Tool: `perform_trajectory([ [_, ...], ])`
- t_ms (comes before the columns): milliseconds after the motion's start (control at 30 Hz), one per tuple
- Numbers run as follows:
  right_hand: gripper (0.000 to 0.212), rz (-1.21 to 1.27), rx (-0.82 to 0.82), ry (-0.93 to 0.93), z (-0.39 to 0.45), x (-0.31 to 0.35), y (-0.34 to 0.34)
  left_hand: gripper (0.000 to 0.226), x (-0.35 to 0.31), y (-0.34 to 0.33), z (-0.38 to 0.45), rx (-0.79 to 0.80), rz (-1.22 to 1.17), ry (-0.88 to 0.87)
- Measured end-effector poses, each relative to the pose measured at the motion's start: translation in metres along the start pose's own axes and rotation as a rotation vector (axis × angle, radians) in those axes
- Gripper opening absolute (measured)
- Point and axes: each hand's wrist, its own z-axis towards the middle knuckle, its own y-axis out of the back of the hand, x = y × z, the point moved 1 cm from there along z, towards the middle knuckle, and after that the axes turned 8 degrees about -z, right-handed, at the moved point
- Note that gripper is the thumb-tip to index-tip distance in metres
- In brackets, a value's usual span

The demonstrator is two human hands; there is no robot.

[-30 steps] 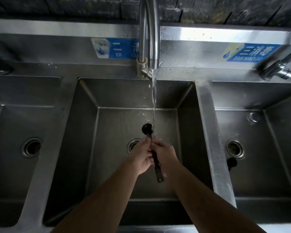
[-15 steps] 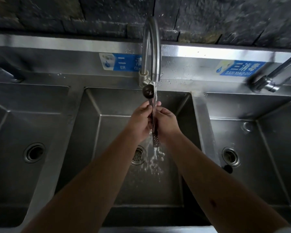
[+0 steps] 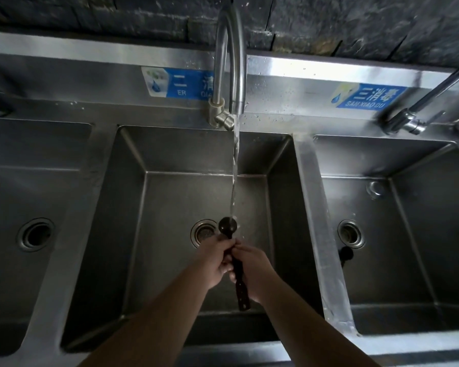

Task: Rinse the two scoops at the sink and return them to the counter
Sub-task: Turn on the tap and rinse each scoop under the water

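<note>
A dark long-handled scoop (image 3: 241, 287) is held low over the middle sink basin (image 3: 170, 197). Its round bowl (image 3: 228, 225) sits under the stream of water (image 3: 235, 168) falling from the curved faucet (image 3: 229, 62). My left hand (image 3: 216, 260) and my right hand (image 3: 252, 268) both grip the handle, close together, just behind the bowl. The handle's perforated end sticks out below my right hand. A second dark scoop (image 3: 345, 255) lies in the right basin beside its drain, partly hidden by the divider.
Three steel basins sit side by side with raised dividers (image 3: 321, 234). Each has a drain: left (image 3: 35, 234), middle (image 3: 203, 232), right (image 3: 351, 233). Another tap (image 3: 419, 112) juts in at the upper right. Blue labels mark the backsplash.
Both hands lowered the scoop from just under the spout down to near the basin floor. The water now strikes the scoop's bowl rather than the handle.
</note>
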Motion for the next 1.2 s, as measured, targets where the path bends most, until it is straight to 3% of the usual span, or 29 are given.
perform_trajectory([
  [133, 0.021, 0.066, -0.007, 0.013, 0.003, 0.001, 0.001, 0.011, -0.009, -0.006, -0.002, 0.054, 0.036, -0.04],
  [267, 0.01, -0.087, -0.14, 0.128, 0.014, 0.021, -0.008, 0.007, -0.029, -0.019, 0.002, 0.04, 0.15, -0.157],
  [400, 0.013, -0.147, -0.237, 0.251, 0.023, 0.041, -0.019, 0.01, -0.051, -0.026, 0.004, 0.04, 0.202, -0.261],
  [600, 0.02, 0.016, -0.134, 0.321, 0.025, 0.066, -0.026, 0.021, -0.078, -0.039, -0.003, 0.112, 0.121, -0.307],
  [1000, 0.01, -0.09, -0.119, 0.144, -0.012, 0.007, 0.001, 0.013, -0.022, -0.017, -0.034, -0.026, 0.182, -0.067],
  [1200, 0.007, -0.132, -0.178, 0.138, -0.035, -0.025, 0.015, 0.012, 0.008, -0.014, -0.059, 0.023, 0.181, 0.014],
])
